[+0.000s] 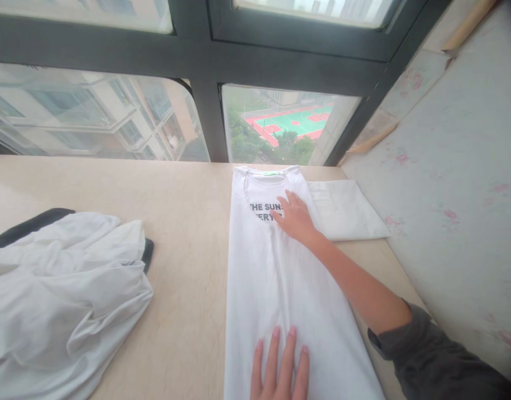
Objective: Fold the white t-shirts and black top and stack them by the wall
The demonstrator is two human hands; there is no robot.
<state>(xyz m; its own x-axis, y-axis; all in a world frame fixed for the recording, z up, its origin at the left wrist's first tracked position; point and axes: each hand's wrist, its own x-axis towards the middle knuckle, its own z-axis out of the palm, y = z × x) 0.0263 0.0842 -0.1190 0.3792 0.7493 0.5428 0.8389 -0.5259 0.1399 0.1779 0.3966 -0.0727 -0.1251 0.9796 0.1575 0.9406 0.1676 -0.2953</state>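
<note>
A white T-shirt (255, 278), folded inward lengthwise, lies with its collar toward the window. Black lettering shows inside its neckline. My right hand (296, 215) rests on the shirt just beside the lettering, fingers spread. Nearer to me, my left hand (280, 366) lies flat on the lower part of the shirt with its fingers apart; only the fingers and part of the hand show. Neither hand grips anything. The shirt's bottom end is beyond the lower edge of the view.
At the left, a loose pile of white clothes (59, 300) lies over a black piece (34, 225) on the pale surface (189, 239). A folded white cloth (347, 208) is at the right, by the flowered wall (459, 200). Dark window frames (205, 55) stand behind.
</note>
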